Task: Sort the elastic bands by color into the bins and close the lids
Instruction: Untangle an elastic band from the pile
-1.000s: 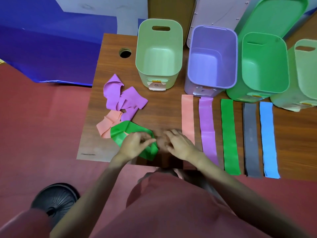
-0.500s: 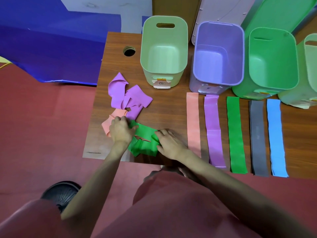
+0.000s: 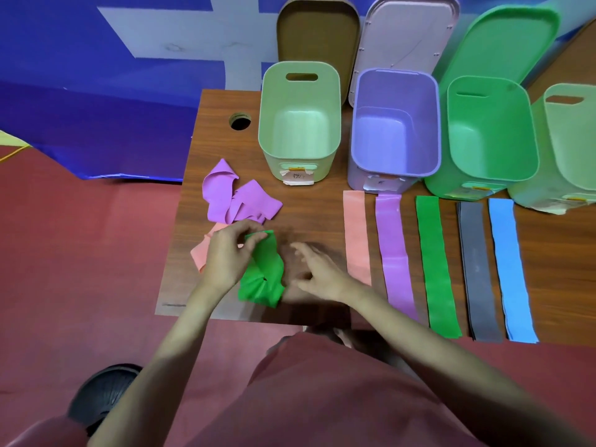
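Observation:
My left hand (image 3: pixel 227 256) pinches the top end of a crumpled green band (image 3: pixel 264 275) near the table's front left. Beside that band my right hand (image 3: pixel 317 274) hovers with its fingers spread, holding nothing. A crumpled purple band (image 3: pixel 240 198) and a pink band (image 3: pixel 201 254) lie just behind and left of my left hand. Flat strips lie in a row to the right: pink (image 3: pixel 356 240), purple (image 3: pixel 393 253), green (image 3: pixel 437 262), grey (image 3: pixel 477 269), blue (image 3: pixel 511 266). Behind them stand open bins: pale green (image 3: pixel 300 124), purple (image 3: pixel 395 124), green (image 3: pixel 490 130) and another pale green (image 3: pixel 571 137).
Lids lean against the wall behind the bins: brown (image 3: pixel 317 33), pink (image 3: pixel 406 37), green (image 3: pixel 503 43). The wooden table (image 3: pixel 309 214) has a cable hole (image 3: pixel 240 121) at its back left. A black round object (image 3: pixel 103 393) sits on the red floor below left.
My left hand has taken one end of the green band and lifted it, so the band now stands taller. My right hand has let go of it and spread open.

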